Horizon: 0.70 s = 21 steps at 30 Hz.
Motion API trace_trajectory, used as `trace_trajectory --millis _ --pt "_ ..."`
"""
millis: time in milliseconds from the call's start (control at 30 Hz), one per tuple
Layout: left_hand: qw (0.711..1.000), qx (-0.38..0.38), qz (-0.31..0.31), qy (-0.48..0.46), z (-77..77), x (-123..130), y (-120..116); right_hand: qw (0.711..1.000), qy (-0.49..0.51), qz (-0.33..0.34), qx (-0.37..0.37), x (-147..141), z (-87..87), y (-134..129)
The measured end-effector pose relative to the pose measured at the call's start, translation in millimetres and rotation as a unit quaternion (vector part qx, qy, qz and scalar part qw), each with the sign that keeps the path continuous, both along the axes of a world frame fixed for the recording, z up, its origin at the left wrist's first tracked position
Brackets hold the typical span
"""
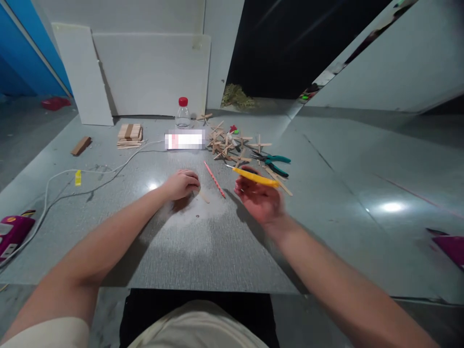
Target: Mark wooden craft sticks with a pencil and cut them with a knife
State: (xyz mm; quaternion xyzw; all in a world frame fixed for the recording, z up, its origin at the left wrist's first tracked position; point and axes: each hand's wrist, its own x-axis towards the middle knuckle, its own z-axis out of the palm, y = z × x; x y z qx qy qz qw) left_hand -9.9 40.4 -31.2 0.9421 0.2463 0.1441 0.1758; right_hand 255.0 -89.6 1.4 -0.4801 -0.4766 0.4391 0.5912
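Observation:
My left hand rests on the grey table with its fingers curled down over a wooden craft stick, whose end pokes out to the right; the rest is hidden beneath the fingers. Held above the table, a yellow utility knife lies across the fingers of my right hand, its thin blade pointing left. Between the two hands lies a pink pencil. Just beyond the knife are pliers with teal handles and a heap of crossed craft sticks.
A clear bottle with a red cap stands behind a bright, blurred-out block. Bundled craft sticks and a brown block are at the left. A white cable runs across the table's left side. White boards stand at the back.

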Motion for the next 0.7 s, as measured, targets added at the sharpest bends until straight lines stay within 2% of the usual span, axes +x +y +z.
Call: trace_trajectory --millis 133,267,467,600,700 --pt "0.999 -0.020 -0.035 0.010 4.1 -1 7 0.997 -0.036 -0.059 0.025 -25 -15.2 19" --pt "0.999 -0.035 -0.036 0.004 3.6 -2 3 0.986 -0.108 -0.125 0.023 -36 -27.2 12" --pt "0.996 -0.068 -0.055 -0.017 11.8 -1 -4 0.969 -0.234 -0.082 -0.002 -36 -25.5 -12" --pt "0.995 -0.083 -0.058 -0.027 14.6 0 -5 0.963 -0.266 -0.038 -0.025 -42 -23.5 -16" --pt "0.994 -0.090 -0.060 -0.032 14.5 0 -5 0.952 -0.302 -0.045 -0.024 -42 -22.4 -15"
